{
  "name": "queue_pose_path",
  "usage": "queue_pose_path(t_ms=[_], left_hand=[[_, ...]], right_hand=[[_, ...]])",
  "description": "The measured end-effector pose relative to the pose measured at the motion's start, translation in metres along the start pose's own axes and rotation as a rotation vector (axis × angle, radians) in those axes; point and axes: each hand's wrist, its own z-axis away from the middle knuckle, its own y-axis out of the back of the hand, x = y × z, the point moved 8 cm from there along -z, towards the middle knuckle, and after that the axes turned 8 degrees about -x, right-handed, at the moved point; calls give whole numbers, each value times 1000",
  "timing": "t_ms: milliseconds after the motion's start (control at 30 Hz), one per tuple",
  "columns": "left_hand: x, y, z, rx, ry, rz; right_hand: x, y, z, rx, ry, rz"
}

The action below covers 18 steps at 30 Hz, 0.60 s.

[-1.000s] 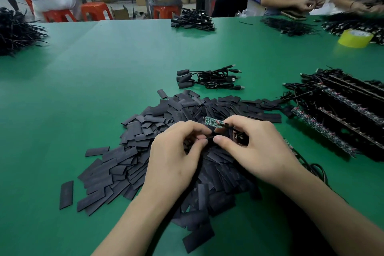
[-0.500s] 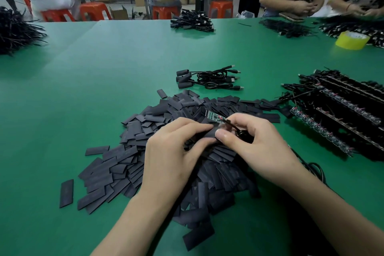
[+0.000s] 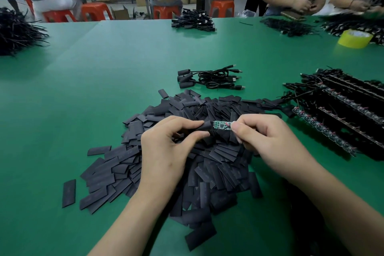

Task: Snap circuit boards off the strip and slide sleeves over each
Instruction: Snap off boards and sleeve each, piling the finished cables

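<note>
- Head view looks down on a green surface (image 3: 83,89) with both hands raised just above a pile of sleeves (image 3: 207,164).
- Left hand (image 3: 166,151) pinches one black sleeve (image 3: 204,126) between thumb and forefinger, its other fingers curled under.
- Right hand (image 3: 266,139) pinches the right end of a small green circuit board (image 3: 221,125) between thumb and forefinger.
- Board lies level between the two hands, with red wire ends showing at the end by the right fingertips.
- Board's left end meets the open mouth of the sleeve; whether it has gone inside cannot be told.
- Flat black pieces of the pile spread loosely from below the hands toward the near edge and to the left, and a few lie apart.
- Strips of boards (image 3: 342,114) lie in rows on the right, well apart from the hands, with black wires running off them.
- Small bunch of sleeved cables (image 3: 207,79) lies beyond the pile, its plugs pointing right.
- Yellow tape roll (image 3: 355,38) sits near the far right edge, beside heaps of black wire.
- Another cable bundle (image 3: 193,22) rests at the far edge, and a dark wire heap (image 3: 16,29) lies far left.
- Other people stand or sit beyond the surface, near orange stools (image 3: 93,11).
</note>
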Motion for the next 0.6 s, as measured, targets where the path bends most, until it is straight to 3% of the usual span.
queue_pose_path(t_ms=[233,600], left_hand=[[1,-1,0,-8,9,2],[-2,-4,0,-44,7,-26]], right_hand=[[4,-4,-3,-70,-9,-265],[7,-12,-3,-159,-37,-191]])
